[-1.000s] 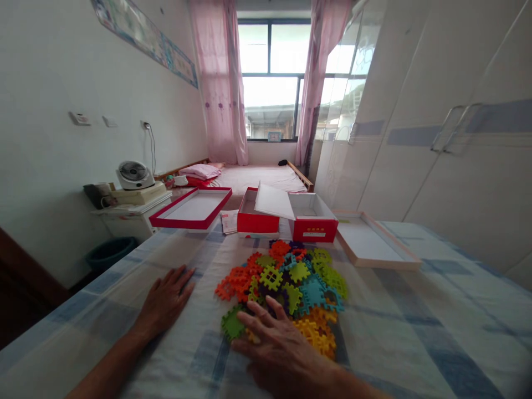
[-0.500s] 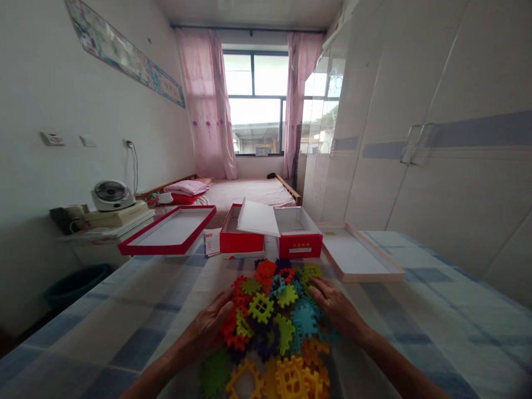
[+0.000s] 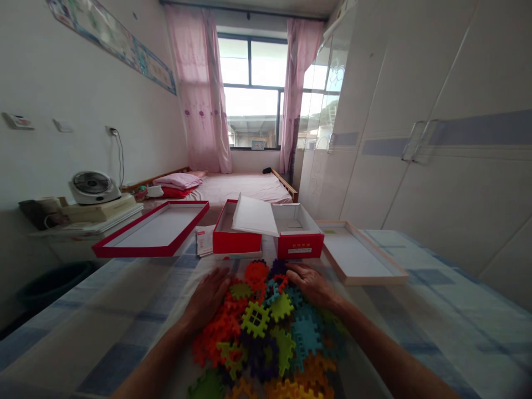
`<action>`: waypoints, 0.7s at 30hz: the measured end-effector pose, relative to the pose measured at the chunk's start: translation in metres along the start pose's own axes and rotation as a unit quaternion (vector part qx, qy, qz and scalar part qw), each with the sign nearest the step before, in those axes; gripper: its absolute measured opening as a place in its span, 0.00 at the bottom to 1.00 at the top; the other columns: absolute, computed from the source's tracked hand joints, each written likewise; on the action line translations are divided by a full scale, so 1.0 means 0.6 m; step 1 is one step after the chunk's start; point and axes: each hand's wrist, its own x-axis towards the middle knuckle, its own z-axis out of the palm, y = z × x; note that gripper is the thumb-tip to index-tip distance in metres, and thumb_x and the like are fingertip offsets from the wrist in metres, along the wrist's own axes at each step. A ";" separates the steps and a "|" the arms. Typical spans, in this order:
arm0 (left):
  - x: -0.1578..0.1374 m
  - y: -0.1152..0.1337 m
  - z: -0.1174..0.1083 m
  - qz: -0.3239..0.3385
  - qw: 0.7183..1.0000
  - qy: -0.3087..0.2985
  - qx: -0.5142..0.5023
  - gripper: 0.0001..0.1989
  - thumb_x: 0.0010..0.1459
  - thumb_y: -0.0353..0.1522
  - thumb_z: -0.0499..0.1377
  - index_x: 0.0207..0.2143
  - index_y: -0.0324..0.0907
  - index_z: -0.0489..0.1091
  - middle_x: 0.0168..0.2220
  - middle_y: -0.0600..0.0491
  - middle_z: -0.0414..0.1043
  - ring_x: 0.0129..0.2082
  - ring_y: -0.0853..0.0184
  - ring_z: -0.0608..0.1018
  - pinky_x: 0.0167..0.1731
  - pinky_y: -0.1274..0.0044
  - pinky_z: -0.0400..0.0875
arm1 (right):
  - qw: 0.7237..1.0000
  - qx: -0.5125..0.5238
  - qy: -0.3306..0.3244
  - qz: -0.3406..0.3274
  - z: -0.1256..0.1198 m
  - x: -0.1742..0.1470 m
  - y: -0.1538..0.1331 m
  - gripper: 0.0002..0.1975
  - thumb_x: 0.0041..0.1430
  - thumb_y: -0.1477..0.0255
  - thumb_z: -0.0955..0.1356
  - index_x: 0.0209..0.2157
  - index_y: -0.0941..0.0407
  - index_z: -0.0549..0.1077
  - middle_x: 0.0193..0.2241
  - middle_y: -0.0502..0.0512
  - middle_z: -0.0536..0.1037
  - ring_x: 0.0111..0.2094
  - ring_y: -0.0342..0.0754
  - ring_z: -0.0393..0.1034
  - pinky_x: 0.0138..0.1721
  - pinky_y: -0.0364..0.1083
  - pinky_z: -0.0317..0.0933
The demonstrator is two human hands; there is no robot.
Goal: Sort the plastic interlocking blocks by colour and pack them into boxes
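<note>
A loose pile of plastic interlocking building pieces with toothed edges lies between my hands. Within it are red pieces, a lime-green window-shaped piece, light-blue pieces, dark purple pieces and yellow-orange pieces. My left hand rests along the far left side of the pile, fingers stretched forward, beside the red pieces. My right hand reaches over the far right edge, its fingers extended across light-blue and purple pieces. Neither hand grasps a piece that I can see.
Beyond the pile stand a red box and a second red-and-white box, with a white panel lying across them. A red-rimmed lid is at the left, a pale pink-edged lid at the right. Checked cloth covers the table.
Both hands have moved farther forward along the pile. The right one has also shifted left over the pieces, and the left one slightly left. The view has turned a little.
</note>
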 end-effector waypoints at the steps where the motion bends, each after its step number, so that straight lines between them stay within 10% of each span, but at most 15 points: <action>1: -0.001 -0.002 0.000 0.005 1.000 0.002 -0.002 0.26 0.63 0.43 0.36 0.56 0.45 0.61 0.60 0.52 0.56 0.62 0.61 0.53 0.60 0.64 0.46 | 1.000 -0.003 0.009 -0.005 -0.004 -0.003 0.001 0.23 0.63 0.60 0.55 0.51 0.54 0.68 0.51 0.56 0.70 0.51 0.52 0.64 0.52 0.51 0.57; 12: -0.001 -0.001 -0.002 0.015 1.000 0.005 -0.025 0.27 0.62 0.44 0.36 0.54 0.43 0.63 0.59 0.51 0.57 0.62 0.61 0.54 0.60 0.64 0.45 | 0.979 -0.011 0.149 0.142 -0.006 -0.139 0.055 0.27 0.61 0.59 0.54 0.54 0.61 0.63 0.54 0.63 0.65 0.55 0.53 0.57 0.57 0.54 0.51; 21: -0.004 0.056 -0.001 -0.022 0.992 0.019 -0.120 0.31 0.59 0.45 0.37 0.53 0.37 0.65 0.57 0.48 0.61 0.61 0.59 0.56 0.60 0.66 0.47 | 0.985 0.099 0.110 0.092 0.036 -0.153 -0.006 0.27 0.61 0.58 0.55 0.56 0.60 0.60 0.57 0.62 0.60 0.59 0.52 0.52 0.59 0.53 0.46</action>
